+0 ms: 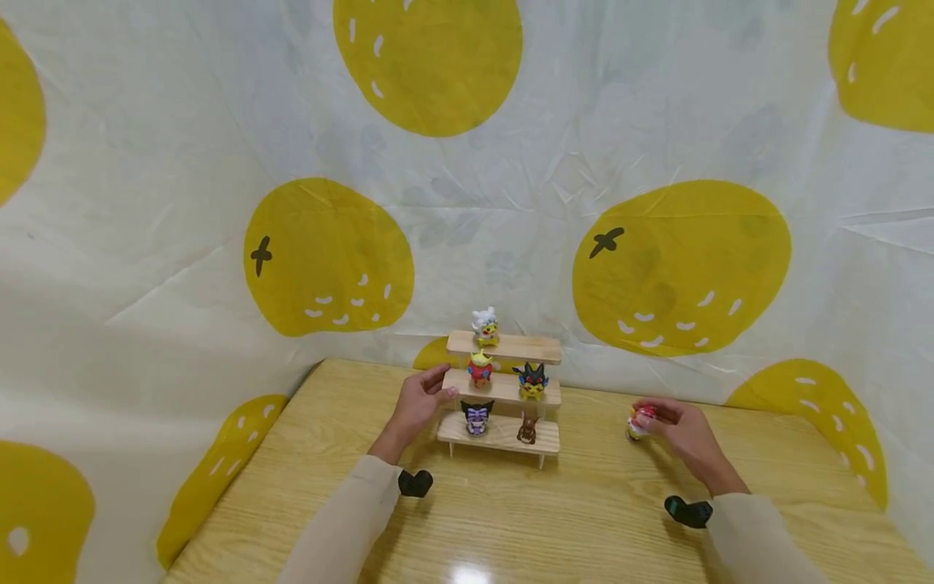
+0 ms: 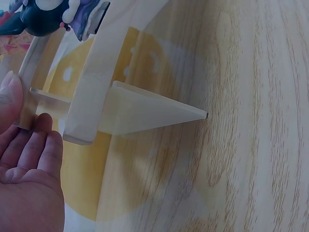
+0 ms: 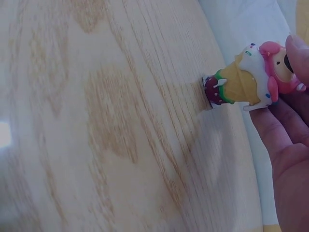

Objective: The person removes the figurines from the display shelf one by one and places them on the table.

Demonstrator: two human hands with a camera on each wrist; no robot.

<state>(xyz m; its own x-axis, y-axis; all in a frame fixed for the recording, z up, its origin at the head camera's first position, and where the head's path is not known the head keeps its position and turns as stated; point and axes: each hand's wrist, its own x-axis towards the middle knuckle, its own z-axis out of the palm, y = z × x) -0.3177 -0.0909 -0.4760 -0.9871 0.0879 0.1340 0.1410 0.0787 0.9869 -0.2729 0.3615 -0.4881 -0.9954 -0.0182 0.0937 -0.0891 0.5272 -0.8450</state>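
Note:
On the table stands a three-tier wooden display stand [image 1: 529,349] with small figurines on its steps. My left hand [image 1: 419,403] grips the left end of its middle step, thumb above and fingers below the board [image 2: 30,107]. Off to the right, my right hand [image 1: 684,438] holds a figurine [image 3: 241,82] between thumb and fingers. It is a pink character on a yellow ice-cream cone with white icing and a dark red and green base. The figurine is upright, its base close to the table top; the fingers hide part of its upper end.
A white figurine [image 1: 485,326] sits on the top step. The middle step holds a red one [image 1: 480,371] and a black-eared one [image 1: 533,381]; the bottom step, a purple-and-black one [image 1: 477,419] and a brown one [image 1: 527,428]. Fruit-print cloth [image 1: 503,203] hangs behind the wooden table [image 1: 511,519].

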